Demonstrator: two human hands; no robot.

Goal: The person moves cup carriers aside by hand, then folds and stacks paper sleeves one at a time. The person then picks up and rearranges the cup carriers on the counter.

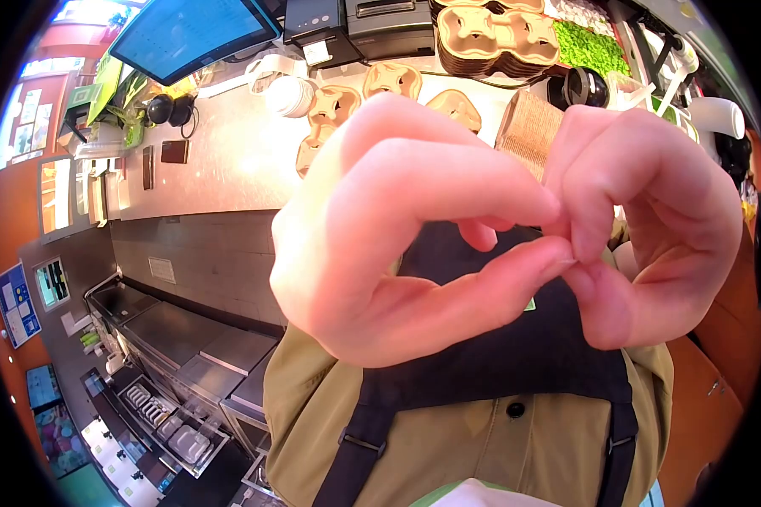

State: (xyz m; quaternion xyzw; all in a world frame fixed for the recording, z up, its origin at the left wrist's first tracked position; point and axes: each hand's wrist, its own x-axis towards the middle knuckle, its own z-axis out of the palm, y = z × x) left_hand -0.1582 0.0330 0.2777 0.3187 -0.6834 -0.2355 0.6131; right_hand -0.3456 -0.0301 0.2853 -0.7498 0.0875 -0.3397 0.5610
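Both hands are raised close in front of my chest, in the middle and right of the head view. My left hand (380, 228) is curled, its thumb and forefinger brought together in a pinch. Its fingertips meet those of my right hand (659, 211), which is also bent into a pinch. Whatever lies between the fingertips, if anything, is too small or hidden to make out. Behind and below the hands are a dark apron (490, 363) and an olive shirt (313, 406).
On the counter (220, 169) beyond stand cardboard cup carriers (393, 80), a stack of more carriers (499, 42), white lids (290, 97), a brown paper stack (528, 127), a phone (175, 152), a monitor (199, 38) and a printer (321, 34). Steel worktops (186, 338) run along the left.
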